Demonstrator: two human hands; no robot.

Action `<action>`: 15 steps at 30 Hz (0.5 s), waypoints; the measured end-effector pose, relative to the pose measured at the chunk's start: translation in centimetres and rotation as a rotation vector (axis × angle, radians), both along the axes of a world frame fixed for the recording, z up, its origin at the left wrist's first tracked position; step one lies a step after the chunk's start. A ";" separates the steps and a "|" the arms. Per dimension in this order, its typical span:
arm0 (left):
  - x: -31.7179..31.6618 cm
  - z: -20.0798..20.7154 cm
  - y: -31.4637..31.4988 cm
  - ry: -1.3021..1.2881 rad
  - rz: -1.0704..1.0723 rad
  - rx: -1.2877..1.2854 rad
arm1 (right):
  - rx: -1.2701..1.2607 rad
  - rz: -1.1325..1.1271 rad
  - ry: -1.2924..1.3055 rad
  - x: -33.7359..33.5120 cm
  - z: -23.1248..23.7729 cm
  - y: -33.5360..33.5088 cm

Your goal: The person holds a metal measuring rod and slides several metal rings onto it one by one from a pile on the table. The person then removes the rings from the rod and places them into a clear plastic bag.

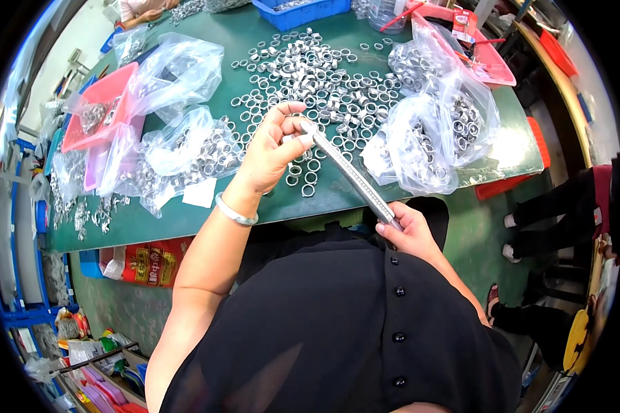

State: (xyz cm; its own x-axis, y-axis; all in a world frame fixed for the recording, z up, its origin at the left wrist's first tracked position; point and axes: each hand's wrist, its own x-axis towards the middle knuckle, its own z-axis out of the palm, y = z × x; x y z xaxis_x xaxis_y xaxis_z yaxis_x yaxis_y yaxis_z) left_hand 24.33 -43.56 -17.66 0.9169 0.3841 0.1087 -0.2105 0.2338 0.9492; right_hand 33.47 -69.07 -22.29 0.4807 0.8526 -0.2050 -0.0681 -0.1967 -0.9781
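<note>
Across mid-frame, a marked metal tool (pixel 355 177) slants from the half-curled left hand (pixel 275 146), fingertips at its tip, exact hold unclear, to the right hand (pixel 415 234), closed round its end; slack fingers could drop it among the rings (pixel 302 67), upper centre.

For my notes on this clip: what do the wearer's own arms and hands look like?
The left hand and right hand are both bare, with no gloves. A smooth, pale, rounded bangle circles the left wrist; none shows on the right. No sleeves cover the forearms. The black top has round, dark buttons down its front.
</note>
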 end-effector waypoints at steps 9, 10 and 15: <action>-0.8 1.3 -1.1 0.044 -0.243 0.168 | -0.026 0.086 0.119 0.2 1.2 0.4; -0.8 1.2 -1.3 0.056 -0.261 0.168 | -0.023 0.095 0.100 0.3 1.2 0.5; -0.8 0.4 -2.7 0.016 -0.243 0.076 | 0.023 0.101 -0.111 0.2 1.2 1.3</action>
State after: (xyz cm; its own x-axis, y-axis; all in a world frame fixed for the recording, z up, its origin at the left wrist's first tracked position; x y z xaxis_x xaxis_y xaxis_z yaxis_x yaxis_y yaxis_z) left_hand 23.50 -46.26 -17.30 0.9832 0.1433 0.1133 -0.1413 0.2031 0.9689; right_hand 33.63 -67.79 -21.07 0.4105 0.9018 -0.1354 0.0594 -0.1746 -0.9828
